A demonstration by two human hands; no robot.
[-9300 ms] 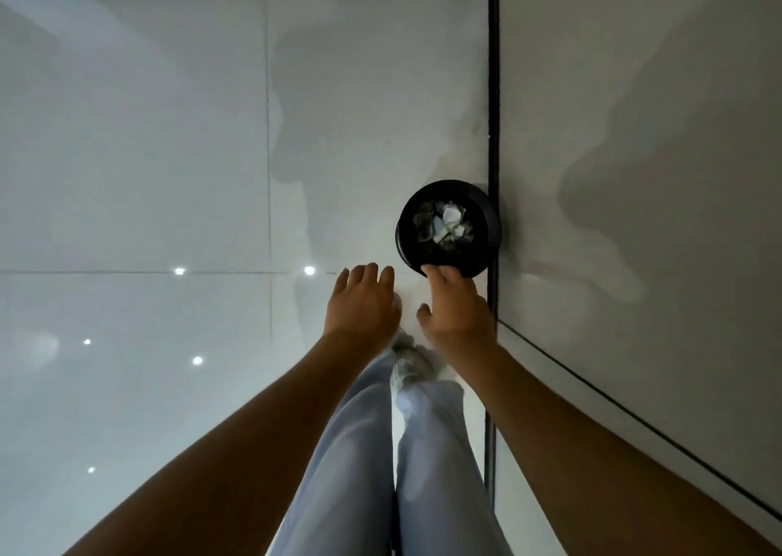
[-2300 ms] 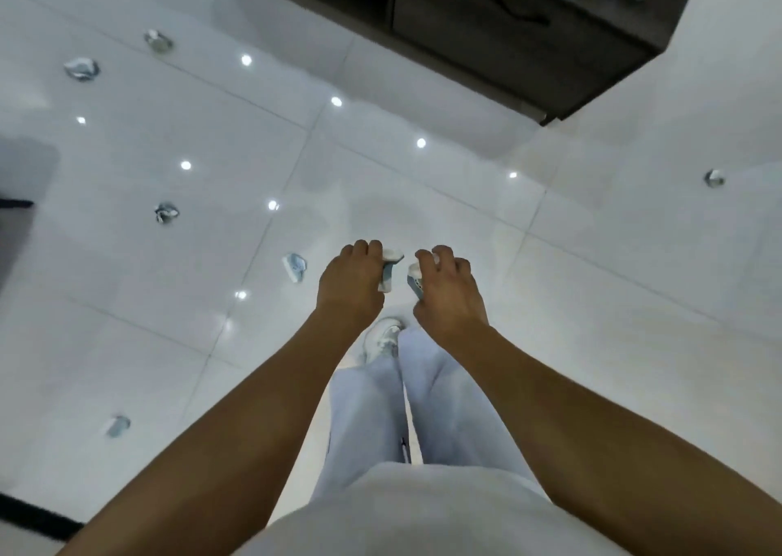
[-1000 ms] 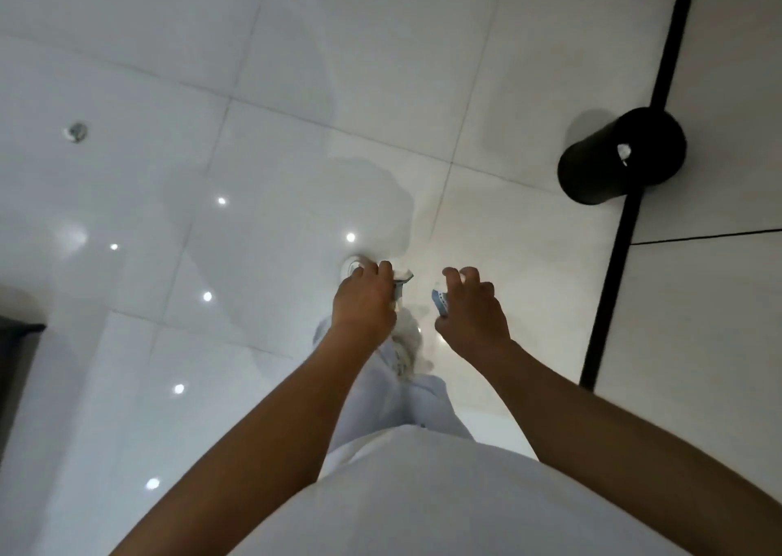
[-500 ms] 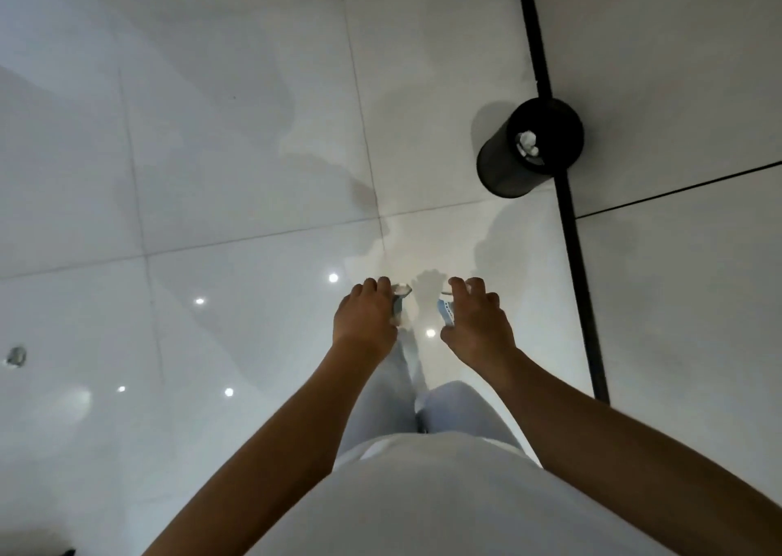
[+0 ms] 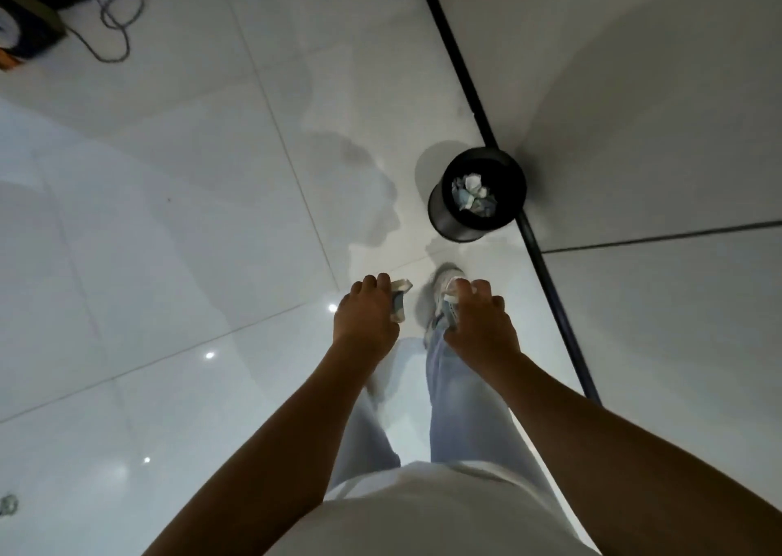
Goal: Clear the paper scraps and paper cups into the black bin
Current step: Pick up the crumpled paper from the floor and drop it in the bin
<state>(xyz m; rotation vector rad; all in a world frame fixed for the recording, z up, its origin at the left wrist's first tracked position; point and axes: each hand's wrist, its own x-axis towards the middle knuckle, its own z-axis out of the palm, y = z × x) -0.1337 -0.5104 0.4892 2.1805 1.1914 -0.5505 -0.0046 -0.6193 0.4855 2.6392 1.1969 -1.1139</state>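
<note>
1. My left hand (image 5: 367, 316) pinches a crumpled paper scrap (image 5: 400, 299), pale with a bluish side, fingers curled over it; my right hand (image 5: 480, 327) grips a second scrap (image 5: 450, 308), white and blue, which pokes out on the thumb side.
2. The black bin (image 5: 478, 200) stands on the floor at about one o'clock from my hands, near but not yet beneath them; it sits against the dark floor strip (image 5: 465, 90), its mouth facing me.
3. Risk, as I judge it: if I let go from here, both scraps fall short onto the white tiles (image 5: 169, 259), since neither hand is over the rim; light crumpled paper may also drift or bounce off the edge.
4. Another risk: my forward shoe (image 5: 444, 284) is close to the bin; a careless step could knock it over and spill it.
5. Inside the bin lies a heap of crumpled paper (image 5: 472, 195), white and pale blue, low in the bin.
6. One small scrap (image 5: 8, 504) remains at eight o'clock, well apart; I see no paper cups here.
</note>
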